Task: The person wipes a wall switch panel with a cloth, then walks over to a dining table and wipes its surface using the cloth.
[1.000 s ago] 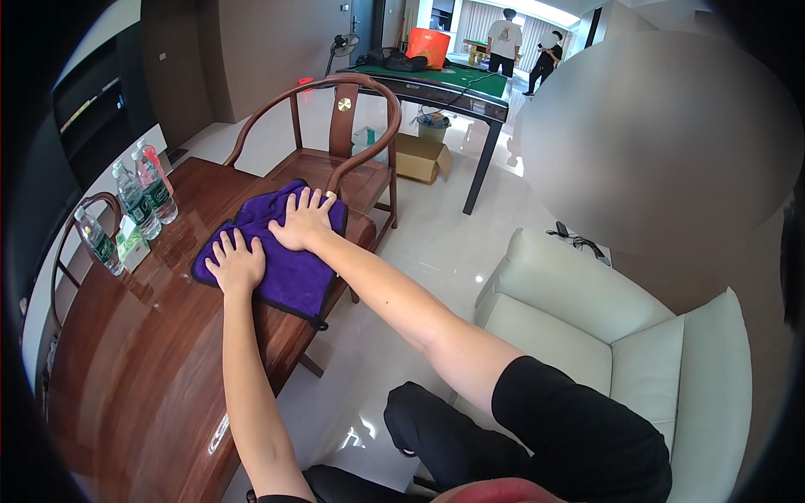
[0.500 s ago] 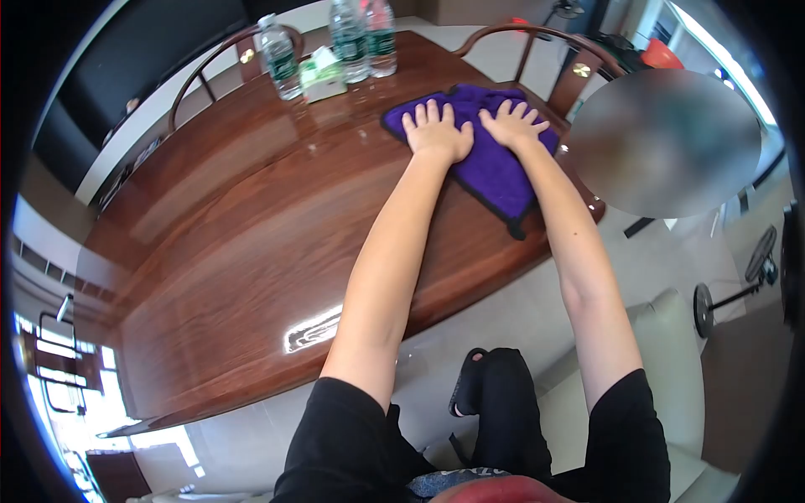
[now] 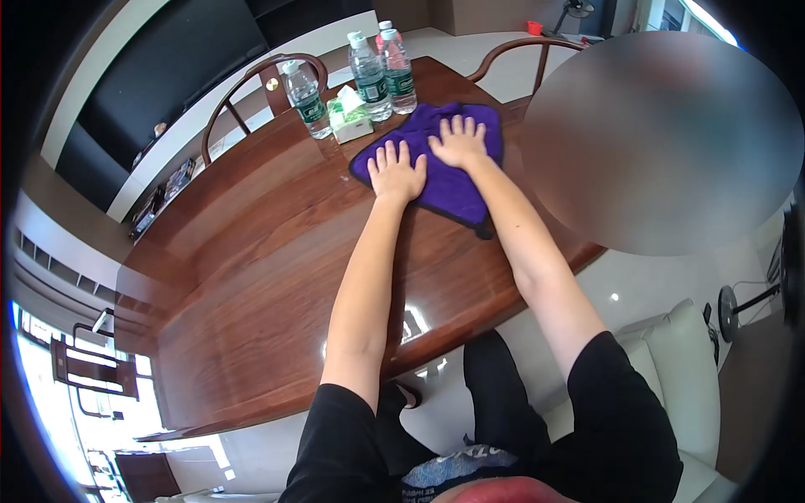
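A purple cloth point(image 3: 453, 189) with a black edge lies spread on the glossy brown wooden table point(image 3: 251, 277). My left hand point(image 3: 397, 173) rests flat on the cloth's left part, fingers spread. Farther right, my right hand point(image 3: 459, 142) presses on it with the palm down and fingers apart. Both arms are stretched out, and neither hand grips the cloth. Just beyond it stand a water bottle point(image 3: 371, 80) and another bottle point(image 3: 400, 75). Beside them sits a green and white tissue pack point(image 3: 350, 116).
One more bottle point(image 3: 308, 102) stands left of the tissues. Wooden chairs point(image 3: 277, 88) line the far side. At the near right is a pale green seat point(image 3: 679, 360). A fan point(image 3: 738, 310) stands on the floor. A blurred patch covers the right side.
Both hands and the purple cloth have moved left along the table, closer to the bottles and tissue pack. The camera view has shifted too.
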`<action>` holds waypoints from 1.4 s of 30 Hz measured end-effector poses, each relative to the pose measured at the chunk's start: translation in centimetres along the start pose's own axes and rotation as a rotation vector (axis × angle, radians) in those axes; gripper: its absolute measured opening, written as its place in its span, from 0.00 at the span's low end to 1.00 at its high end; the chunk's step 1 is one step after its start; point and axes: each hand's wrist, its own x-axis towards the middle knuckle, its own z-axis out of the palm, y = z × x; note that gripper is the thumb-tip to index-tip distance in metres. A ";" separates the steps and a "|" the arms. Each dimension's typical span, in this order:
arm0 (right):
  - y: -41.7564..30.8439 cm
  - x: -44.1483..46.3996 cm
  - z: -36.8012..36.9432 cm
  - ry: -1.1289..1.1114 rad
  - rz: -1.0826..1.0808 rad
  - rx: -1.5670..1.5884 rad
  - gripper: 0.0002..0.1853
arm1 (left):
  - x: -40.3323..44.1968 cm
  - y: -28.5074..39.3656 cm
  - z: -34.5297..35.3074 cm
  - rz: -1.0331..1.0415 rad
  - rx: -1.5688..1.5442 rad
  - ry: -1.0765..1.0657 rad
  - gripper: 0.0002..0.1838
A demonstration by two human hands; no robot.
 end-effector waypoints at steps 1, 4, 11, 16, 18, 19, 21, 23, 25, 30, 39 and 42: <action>-0.5 -0.7 0.2 -0.016 -0.030 0.024 0.38 | -0.6 -0.3 -0.1 0.000 0.006 -0.011 0.40; -1.8 -3.0 0.6 -0.041 -0.097 0.072 0.37 | -2.8 -1.1 -1.2 -0.010 0.014 -0.049 0.39; -4.7 -10.8 0.2 -0.038 -0.166 0.119 0.36 | -11.4 -4.8 -2.3 -0.082 0.050 0.013 0.41; -6.6 -18.2 -0.6 0.030 -0.209 0.072 0.37 | -18.3 -6.3 -4.0 -0.056 0.123 0.137 0.38; -7.3 -21.3 -1.8 0.044 -0.214 0.053 0.37 | -20.3 -6.7 -4.5 -0.014 0.146 0.202 0.36; -7.4 -22.3 -2.0 0.043 -0.210 0.066 0.36 | -20.9 -6.9 -4.2 -0.009 0.181 0.195 0.36; -7.7 -23.5 -1.4 0.028 -0.195 0.114 0.36 | -22.6 -6.6 -4.8 -0.064 0.141 0.098 0.37; -7.9 -24.6 -1.0 -0.011 -0.193 0.171 0.36 | -24.2 -6.6 -5.1 -0.108 0.111 0.045 0.38; -8.2 -26.1 -1.3 -0.043 -0.188 0.190 0.36 | -25.7 -6.9 -5.6 -0.110 0.106 0.023 0.38; -8.8 -29.1 -1.6 -0.046 -0.200 0.223 0.38 | -27.5 -8.7 -6.4 -0.070 0.106 -0.005 0.38; -5.3 -31.2 -5.3 -0.279 -0.404 0.325 0.36 | -28.2 -16.8 -8.3 -0.028 0.110 -0.041 0.38; -5.1 -30.7 -5.1 -0.294 -0.415 0.320 0.35 | -28.5 -19.3 -9.4 0.025 0.062 -0.089 0.38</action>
